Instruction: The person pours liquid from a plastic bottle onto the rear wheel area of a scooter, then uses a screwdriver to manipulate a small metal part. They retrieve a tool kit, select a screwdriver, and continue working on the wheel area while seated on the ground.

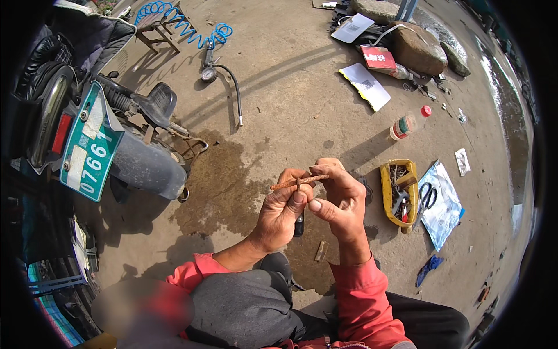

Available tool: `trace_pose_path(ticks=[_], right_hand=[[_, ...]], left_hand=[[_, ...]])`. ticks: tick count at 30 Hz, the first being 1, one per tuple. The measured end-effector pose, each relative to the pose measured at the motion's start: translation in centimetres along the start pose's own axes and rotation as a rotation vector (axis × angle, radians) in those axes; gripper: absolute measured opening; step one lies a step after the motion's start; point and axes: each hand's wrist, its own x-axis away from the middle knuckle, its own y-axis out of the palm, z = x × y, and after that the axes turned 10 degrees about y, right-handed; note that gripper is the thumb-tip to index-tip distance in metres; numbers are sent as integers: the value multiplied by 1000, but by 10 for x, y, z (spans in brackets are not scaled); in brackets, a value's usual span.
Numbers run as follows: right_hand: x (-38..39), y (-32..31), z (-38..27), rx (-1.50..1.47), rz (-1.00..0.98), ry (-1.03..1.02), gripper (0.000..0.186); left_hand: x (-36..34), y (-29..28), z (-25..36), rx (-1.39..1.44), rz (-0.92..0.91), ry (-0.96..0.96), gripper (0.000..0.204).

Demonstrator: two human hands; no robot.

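A reddish-brown strip [283,185], which looks like a tire plug strip, lies crosswise between my hands at the centre. My left hand [274,218] is closed, its thumb and finger pinching near the strip's middle, where a thin dark tip crosses it. A black handle [299,227] shows below these fingers; it looks like the grip of a plug insertion tool, its shaft mostly hidden by the hand. With bent fingers my right hand [344,203] grips the strip toward its right end. The right thumb points toward the left fingertips.
A parked motorbike [148,166] with a green plate stands left. Ahead lies an inflator gauge [208,73] on a blue coiled hose [157,8]. At right are a yellow tool tray [385,189], scissors [429,196], a plastic bag [443,215], a bottle [403,127] and a blue rag [429,270].
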Motion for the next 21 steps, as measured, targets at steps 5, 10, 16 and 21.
trace_pose_path(ticks=[5,10,16,21], right_hand=[[-1,-1,0,-7,-28,-1,47],[-1,-3,5,-62,16,21,44],[0,-10,14,-63,47,102,37],[1,-33,30,138,311,362,30]], left_hand=[[1,-2,-1,-13,6,33,28],[-2,-5,2,-81,17,36,30],[-6,-10,-2,-163,2,71,31],[-9,-11,-15,-210,42,49,31]])
